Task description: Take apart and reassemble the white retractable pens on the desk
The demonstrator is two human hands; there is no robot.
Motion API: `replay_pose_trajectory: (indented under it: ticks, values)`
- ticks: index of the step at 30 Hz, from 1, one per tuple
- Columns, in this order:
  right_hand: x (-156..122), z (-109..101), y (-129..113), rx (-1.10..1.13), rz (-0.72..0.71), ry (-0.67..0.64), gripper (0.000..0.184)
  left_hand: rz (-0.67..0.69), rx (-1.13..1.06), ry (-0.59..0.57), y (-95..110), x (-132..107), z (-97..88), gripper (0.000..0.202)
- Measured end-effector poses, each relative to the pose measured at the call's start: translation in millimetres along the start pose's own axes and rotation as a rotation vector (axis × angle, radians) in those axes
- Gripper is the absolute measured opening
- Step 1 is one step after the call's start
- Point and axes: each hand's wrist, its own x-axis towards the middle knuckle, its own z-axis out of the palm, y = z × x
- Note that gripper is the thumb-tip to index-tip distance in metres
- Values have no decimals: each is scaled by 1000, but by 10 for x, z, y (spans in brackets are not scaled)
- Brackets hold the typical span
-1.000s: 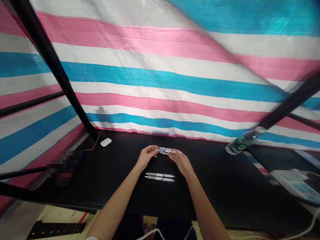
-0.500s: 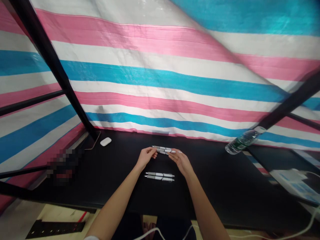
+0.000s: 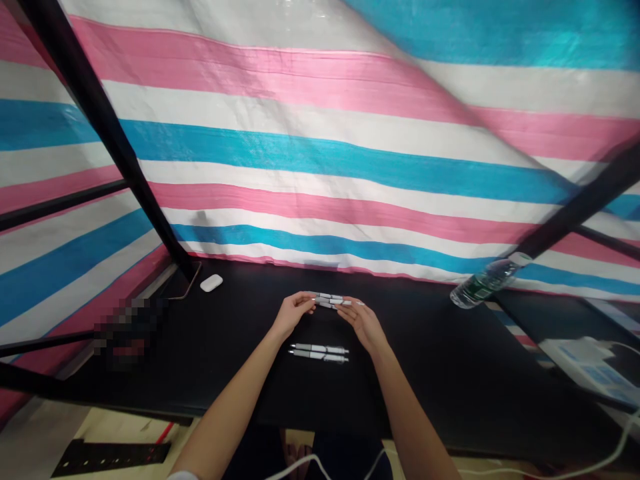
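Two white pens with grey bands (image 3: 331, 301) lie side by side between my hands, near the middle of the black tabletop (image 3: 440, 373). My left hand (image 3: 294, 313) has its fingertips at their left ends, and my right hand (image 3: 363, 323) pinches them near their right ends. Closer to me, a second pair of white pens (image 3: 319, 353) lies parallel on the table, untouched, just below my wrists.
A white earbud case (image 3: 211, 283) sits at the far left of the table. A clear water bottle (image 3: 485, 287) is at the right. Striped tarpaulin (image 3: 320, 167) and black frame poles (image 3: 100, 133) stand behind. A power strip (image 3: 110, 459) and white cable (image 3: 590, 467) lie below.
Half a second ago the held pens stuck out left past my left fingers. Now their left ends sit at those fingertips. My right hand and the lower pens have barely moved.
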Motion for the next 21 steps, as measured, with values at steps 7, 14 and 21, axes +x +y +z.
replay_pose_trajectory:
  ticks: [7, 14, 21]
  values:
    - [-4, 6, -6, -13, -1, 4, 32, -12, 32, 12, -9, 4, 7, 37]
    - [3, 6, 6, -25, 8, 18, 32, -6, 53, 10, 16, -11, 17, 36]
    - [4, 7, 23, -23, 4, 10, 35, 29, 44, -16, 2, -4, 19, 38]
